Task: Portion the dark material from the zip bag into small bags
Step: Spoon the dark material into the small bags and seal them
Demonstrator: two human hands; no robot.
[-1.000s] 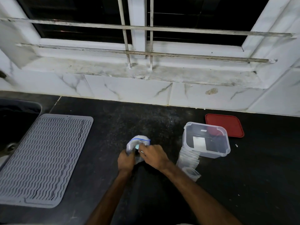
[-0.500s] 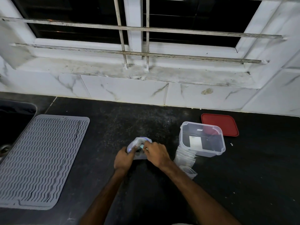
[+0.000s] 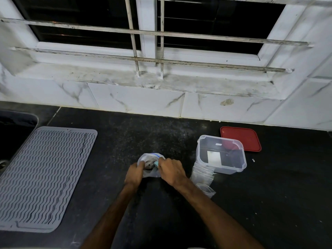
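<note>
A clear zip bag with a blue zip line stands on the black counter, its mouth spread and dark material showing inside. My left hand grips the bag's left rim. My right hand pinches the right rim, with a small teal piece at its fingertips. A stack of small clear bags lies just right of my right hand, one loose small bag nearest me.
A clear plastic box stands right of the bags, its red lid flat behind it. A grey ribbed drying mat lies at the left beside a sink. A tiled wall and barred window rise behind the counter.
Both hands stayed on the zip bag and pulled its mouth wider, so dark material now shows inside. The view shifted slightly.
</note>
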